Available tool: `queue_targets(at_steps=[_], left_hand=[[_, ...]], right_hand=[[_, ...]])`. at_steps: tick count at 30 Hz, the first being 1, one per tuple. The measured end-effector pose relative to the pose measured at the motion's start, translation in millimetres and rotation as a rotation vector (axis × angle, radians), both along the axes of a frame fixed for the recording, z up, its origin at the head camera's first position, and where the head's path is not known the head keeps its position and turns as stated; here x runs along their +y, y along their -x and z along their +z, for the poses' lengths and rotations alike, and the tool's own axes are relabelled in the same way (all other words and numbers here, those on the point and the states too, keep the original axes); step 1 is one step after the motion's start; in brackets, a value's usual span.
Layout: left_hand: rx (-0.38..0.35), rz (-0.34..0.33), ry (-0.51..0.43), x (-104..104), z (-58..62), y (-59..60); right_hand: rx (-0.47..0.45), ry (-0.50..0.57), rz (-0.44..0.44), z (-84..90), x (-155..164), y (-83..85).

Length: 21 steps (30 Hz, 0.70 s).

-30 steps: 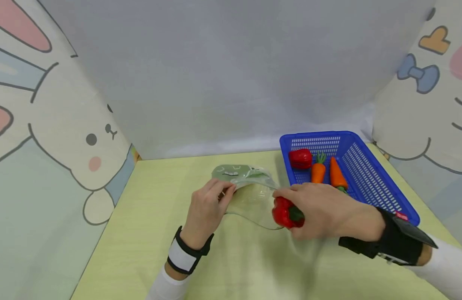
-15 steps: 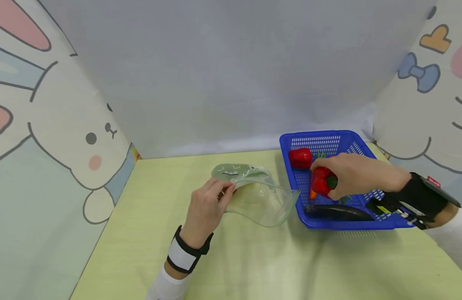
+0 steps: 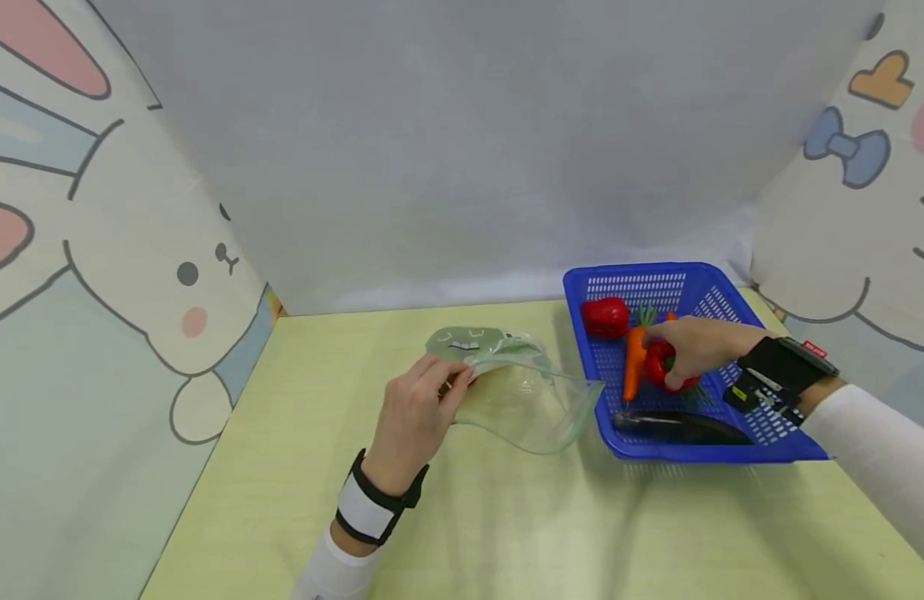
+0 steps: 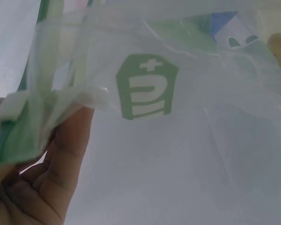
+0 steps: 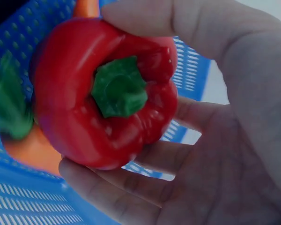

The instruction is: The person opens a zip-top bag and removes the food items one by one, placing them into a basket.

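Observation:
My left hand (image 3: 409, 417) pinches the edge of a clear plastic zip bag (image 3: 525, 417) lying on the table, its mouth gaping toward the right. In the left wrist view the bag (image 4: 196, 84) shows a green and white print and a white slider (image 4: 11, 107) by the thumb. Over in the blue basket (image 3: 720, 452), my right hand (image 3: 701, 343) holds a red bell pepper (image 3: 659, 367). The right wrist view has this pepper (image 5: 75, 93) between thumb and fingers, green stem toward the camera, with orange carrots (image 5: 35, 150) behind it.
Also in the basket are another red bell pepper (image 3: 606, 317) at the back left, a carrot (image 3: 632, 367) and a dark eggplant (image 3: 679, 427) along the near side. Printed walls surround the pale yellow table (image 3: 506, 533).
My right hand has carried the red bell pepper from beside the bag rightward and down into the basket. My left hand stays on the bag, whose right corner now rests against the basket's side.

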State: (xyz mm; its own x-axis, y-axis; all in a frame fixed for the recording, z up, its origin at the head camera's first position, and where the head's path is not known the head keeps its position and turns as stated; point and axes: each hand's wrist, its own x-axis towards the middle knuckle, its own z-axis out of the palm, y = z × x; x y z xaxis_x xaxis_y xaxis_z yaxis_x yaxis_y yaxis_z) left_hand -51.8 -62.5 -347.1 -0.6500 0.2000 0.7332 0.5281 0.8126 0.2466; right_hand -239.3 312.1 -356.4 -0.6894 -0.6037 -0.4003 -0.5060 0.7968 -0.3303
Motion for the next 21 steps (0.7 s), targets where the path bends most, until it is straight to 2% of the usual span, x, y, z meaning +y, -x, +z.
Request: queue_targets(at_steps=[5, 10, 17, 21], left_hand=[[-0.002, -0.002, 0.002, 1.3, -0.5, 0.3], [0.004, -0.002, 0.005, 1.6, -1.3, 0.2], [0.009, 0.000, 0.008, 1.9, -2.0, -0.2], [0.004, 0.002, 0.009, 1.9, -1.2, -1.0]], right_hand=[[-0.056, -0.016, 0.010, -13.5, -0.5, -1.4], [-0.039, -0.014, 0.021, -18.5, -2.1, -3.1], [-0.002, 0.005, 0.023, -16.5, -2.7, -4.4], [0.050, 0.038, 0.021, -7.8, -2.8, -8.0]])
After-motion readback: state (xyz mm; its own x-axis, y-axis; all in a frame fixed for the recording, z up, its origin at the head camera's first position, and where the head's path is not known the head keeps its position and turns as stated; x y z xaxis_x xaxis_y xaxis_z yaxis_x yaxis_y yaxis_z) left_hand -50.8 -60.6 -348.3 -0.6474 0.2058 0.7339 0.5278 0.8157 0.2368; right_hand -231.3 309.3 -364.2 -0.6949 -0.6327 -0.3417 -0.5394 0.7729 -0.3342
